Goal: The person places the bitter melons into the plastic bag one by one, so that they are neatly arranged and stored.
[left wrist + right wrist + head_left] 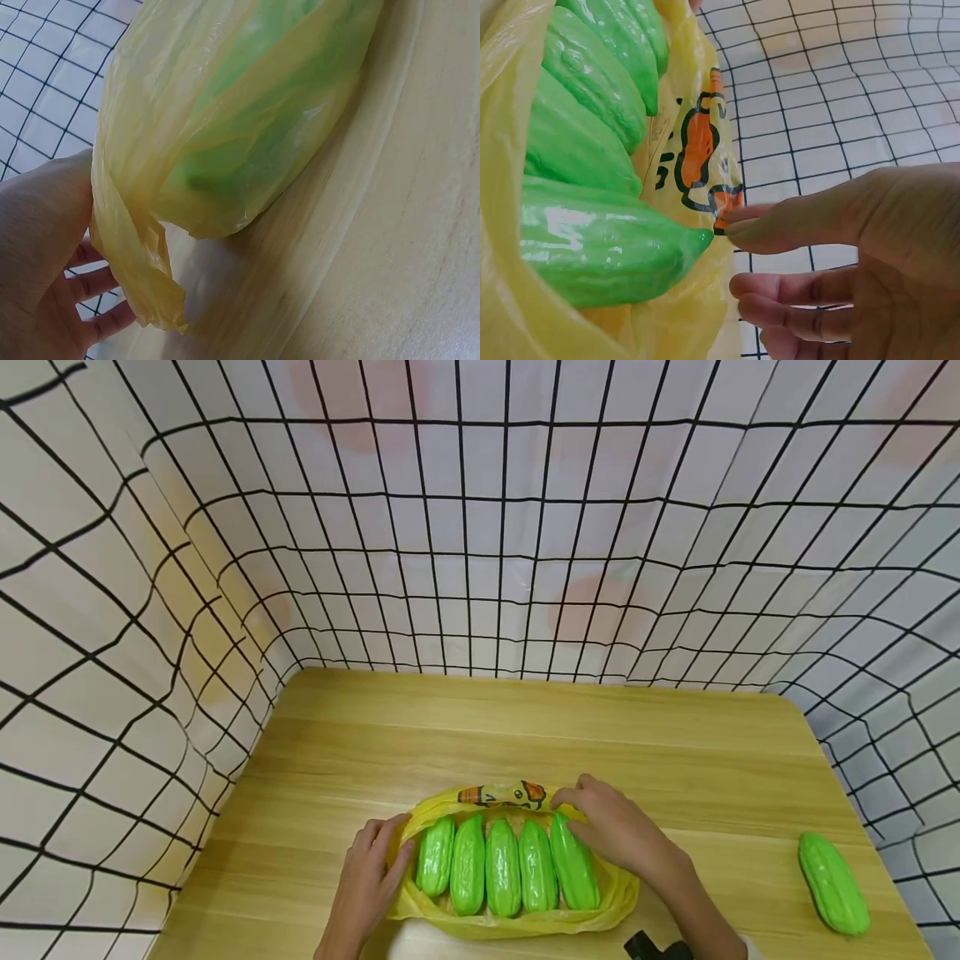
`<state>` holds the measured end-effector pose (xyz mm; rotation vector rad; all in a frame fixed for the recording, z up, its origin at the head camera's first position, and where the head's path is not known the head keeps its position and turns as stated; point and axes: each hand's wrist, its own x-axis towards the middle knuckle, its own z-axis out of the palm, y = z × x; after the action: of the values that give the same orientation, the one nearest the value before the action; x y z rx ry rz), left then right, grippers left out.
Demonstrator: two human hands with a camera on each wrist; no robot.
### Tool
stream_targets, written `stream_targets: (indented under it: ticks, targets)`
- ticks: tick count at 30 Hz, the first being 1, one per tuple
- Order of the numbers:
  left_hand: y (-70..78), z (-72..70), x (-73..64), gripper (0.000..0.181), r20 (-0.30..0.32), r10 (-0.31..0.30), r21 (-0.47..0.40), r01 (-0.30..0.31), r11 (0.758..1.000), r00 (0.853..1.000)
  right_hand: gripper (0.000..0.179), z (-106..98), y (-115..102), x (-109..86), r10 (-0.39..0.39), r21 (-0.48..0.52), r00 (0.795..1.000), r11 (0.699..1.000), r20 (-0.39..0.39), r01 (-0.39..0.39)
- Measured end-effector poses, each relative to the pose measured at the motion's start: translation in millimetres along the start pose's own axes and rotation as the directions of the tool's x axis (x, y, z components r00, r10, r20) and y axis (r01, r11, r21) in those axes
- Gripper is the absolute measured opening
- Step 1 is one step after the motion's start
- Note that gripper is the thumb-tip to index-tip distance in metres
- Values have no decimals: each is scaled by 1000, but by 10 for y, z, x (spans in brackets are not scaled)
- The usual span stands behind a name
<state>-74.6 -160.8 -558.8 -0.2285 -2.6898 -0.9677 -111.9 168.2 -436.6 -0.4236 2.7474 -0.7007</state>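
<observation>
Several glossy green gourd-like vegetables (502, 868), ridged and resembling bitter melons, lie side by side in a yellow plastic bag (510, 928). The bag's mouth is spread wide and faces up. At its left end my left hand (369, 872) holds the bag's edge, thumb on the inner side and fingers outside; the left wrist view shows a gathered flap of the bag (142, 247) against that hand. My right hand (618, 827) pinches the far rim near the printed cartoon (697, 150), close to the tip of the rightmost green vegetable (615, 244).
One more green vegetable (834, 883) lies on the wooden table (450, 718) at the far right. White walls with a black grid pattern (480, 527) enclose the table at the back and sides. A black object (652, 947) shows by the right wrist.
</observation>
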Motion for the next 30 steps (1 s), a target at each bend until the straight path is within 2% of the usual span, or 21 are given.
stream_targets:
  ticks: [6, 12, 17, 19, 25, 30]
  targets:
    - [-13, 5, -12, 32, -4, 5, -5, -5, 1000, 1000, 27, 79, 62, -9, -53, -70, 999, 996, -11, 52]
    - [-18, 12, -17, 32, 1, -1, -5, 1, 1000, 1000, 26, 104, 102, -19, -36, -112, 999, 993, -30, 33]
    - [-23, 15, -20, 32, -7, 6, 1, -6, 1000, 1000, 23, 54, 86, -39, -22, -231, 994, 973, -109, -3]
    - [-23, 13, -21, 32, -12, 6, 3, -6, 1000, 1000, 25, 25, 66, -42, -30, -248, 992, 969, -127, -2]
    - [-30, 23, -14, 31, -14, 1, 1, -1, 1000, 1000, 27, -11, 15, -42, -38, -192, 998, 981, -56, 26]
    - [-35, 31, -22, 31, -6, -8, 0, 8, 1000, 1000, 31, 60, 51, -8, -28, -180, 1000, 983, -2, 27]
